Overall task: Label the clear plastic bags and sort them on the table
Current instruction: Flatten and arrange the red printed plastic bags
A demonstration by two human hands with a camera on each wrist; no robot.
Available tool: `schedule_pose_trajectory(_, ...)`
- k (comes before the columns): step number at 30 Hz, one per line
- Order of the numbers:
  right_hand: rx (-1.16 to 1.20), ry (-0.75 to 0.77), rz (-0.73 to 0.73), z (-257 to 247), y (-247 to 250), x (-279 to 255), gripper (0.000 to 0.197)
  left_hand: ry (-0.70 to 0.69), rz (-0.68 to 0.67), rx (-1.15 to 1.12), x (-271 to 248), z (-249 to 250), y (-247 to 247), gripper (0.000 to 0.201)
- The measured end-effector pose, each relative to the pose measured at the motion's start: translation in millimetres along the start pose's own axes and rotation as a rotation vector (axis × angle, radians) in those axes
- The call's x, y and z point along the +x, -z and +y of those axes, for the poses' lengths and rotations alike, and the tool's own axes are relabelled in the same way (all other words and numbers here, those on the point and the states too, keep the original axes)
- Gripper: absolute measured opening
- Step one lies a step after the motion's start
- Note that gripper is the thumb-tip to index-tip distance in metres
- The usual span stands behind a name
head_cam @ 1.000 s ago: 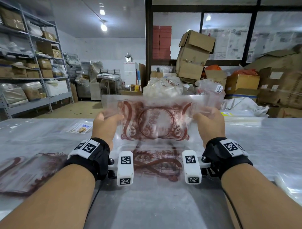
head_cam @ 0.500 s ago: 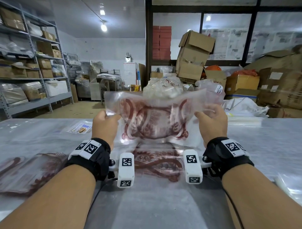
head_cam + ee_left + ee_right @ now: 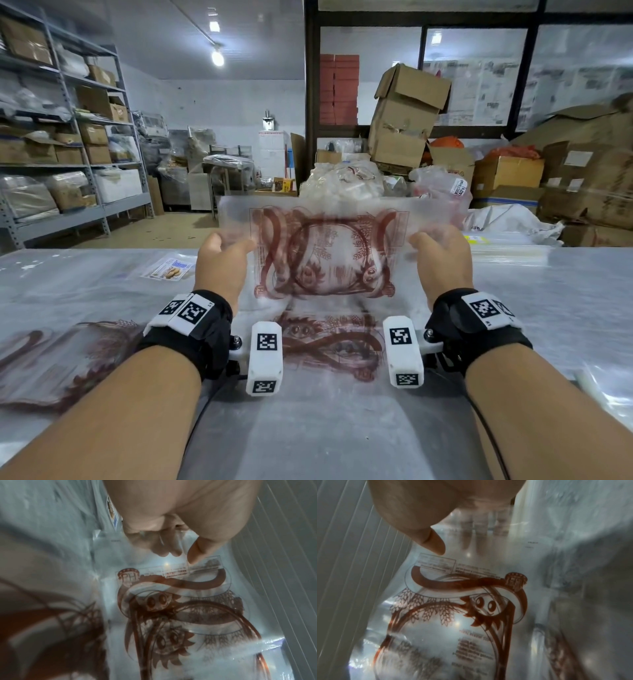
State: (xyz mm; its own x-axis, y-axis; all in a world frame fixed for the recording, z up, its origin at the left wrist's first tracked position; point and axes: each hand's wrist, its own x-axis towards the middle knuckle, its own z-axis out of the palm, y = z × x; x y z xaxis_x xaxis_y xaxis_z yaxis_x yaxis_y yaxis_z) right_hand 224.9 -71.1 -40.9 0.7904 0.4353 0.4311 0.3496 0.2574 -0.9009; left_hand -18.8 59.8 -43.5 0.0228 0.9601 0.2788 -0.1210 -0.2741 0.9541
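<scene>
Item held: one clear plastic bag (image 3: pixel 325 253) with a red-brown printed design, lifted upright above the middle of the bench (image 3: pixel 548 308), clear of the surface. My left hand (image 3: pixel 219 263) pinches its left edge, thumb in front and fingers behind; my right hand (image 3: pixel 442 260) pinches the right edge the same way. The bag is blurred in the head view, and it screens part of what lies behind it.

On the bench, directly under the held bag: a further printed bag (image 3: pixel 329 346), lying flat between my wrists.

Near left edge: a pile of printed bags (image 3: pixel 58 363), lying flat, blurred.

Left part, towards the far edge: a small label sheet (image 3: pixel 170 269) showing a food picture and a blue block of print, lying flat just left of my left hand.

Near right edge: clear plastic (image 3: pixel 606 387), only partly in view.

Far right edge: a flat stack of clear bags (image 3: pixel 507 243), just beyond my right hand.

Beyond the bench: a bulging sack of white plastic (image 3: pixel 342 185), stacked cardboard boxes (image 3: pixel 404 120), metal shelving (image 3: pixel 68 144) along the left wall loaded with cartons.
</scene>
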Motion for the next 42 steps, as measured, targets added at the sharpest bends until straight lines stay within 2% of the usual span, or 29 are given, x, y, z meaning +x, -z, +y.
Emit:
schedule_pose_trajectory(3, 0.050, 0.000, 0.054, 0, 1, 0, 0.017, 0.017, -0.043, 0.008, -3, 2, -2, 0.027)
schedule_pose_trajectory(7, 0.064, -0.029, 0.162, 3, 4, 5, 0.015, 0.002, -0.052, 0.035, -5, 4, -2, 0.010)
schedule_pose_trajectory(11, 0.038, -0.064, 0.159, 8, 4, 9, 0.012, -0.002, -0.049, 0.041, -4, 3, -1, 0.009)
schedule_pose_trajectory(12, 0.031, -0.055, 0.140, 9, 3, 8, 0.017, -0.001, -0.053, 0.036, -4, 3, -1, 0.010)
schedule_pose_trajectory(16, -0.035, 0.002, -0.028, 9, 1, 3, 0.060, -0.003, -0.058, 0.033, -4, 2, -2, 0.010)
schedule_pose_trajectory(18, -0.089, 0.016, -0.046, 9, 2, 1, 0.074, -0.002, -0.049, 0.028, -4, 2, -1, 0.009)
schedule_pose_trajectory(20, -0.126, 0.047, -0.034, 10, 2, 1, 0.063, 0.005, -0.045, 0.027, -4, 2, -1, 0.015)
schedule_pose_trajectory(22, -0.089, 0.083, -0.037, 9, 1, 1, 0.031, 0.012, -0.040, 0.026, -5, 4, -1, 0.020)
schedule_pose_trajectory(27, -0.041, 0.114, -0.089, 10, -2, 1, 0.022, 0.008, -0.040, 0.047, -6, 4, -1, 0.009)
schedule_pose_trajectory(29, -0.042, 0.114, -0.065, 12, -1, 3, 0.034, 0.002, -0.023, 0.047, -5, 4, -1, 0.009)
schedule_pose_trajectory(32, 0.016, 0.033, -0.059, 8, 0, 2, 0.073, 0.032, -0.016, 0.011, -6, 6, -1, 0.024)
schedule_pose_trajectory(33, 0.046, 0.001, -0.070, 9, -1, 4, 0.078, 0.049, -0.026, 0.012, -5, 5, -1, 0.027)
schedule_pose_trajectory(34, 0.070, -0.020, -0.083, 9, -1, 5, 0.068, 0.060, -0.038, 0.019, -5, 5, -2, 0.027)
schedule_pose_trajectory(36, 0.060, -0.016, -0.087, 7, 0, 3, 0.025, 0.062, -0.057, 0.026, -7, 4, -3, 0.024)
schedule_pose_trajectory(37, 0.046, -0.012, -0.075, 7, 1, 2, 0.011, 0.058, -0.056, 0.028, -7, 4, -3, 0.021)
schedule_pose_trajectory(38, 0.038, -0.007, -0.069, 5, 2, -1, 0.008, 0.052, -0.045, 0.029, -7, 5, -2, 0.023)
schedule_pose_trajectory(41, 0.018, -0.005, -0.049, 8, 1, 0, 0.019, 0.055, -0.021, 0.010, -3, 3, -1, 0.037)
schedule_pose_trajectory(42, 0.002, -0.024, -0.034, 8, 1, 1, 0.017, 0.064, -0.028, 0.013, -3, 3, -1, 0.038)
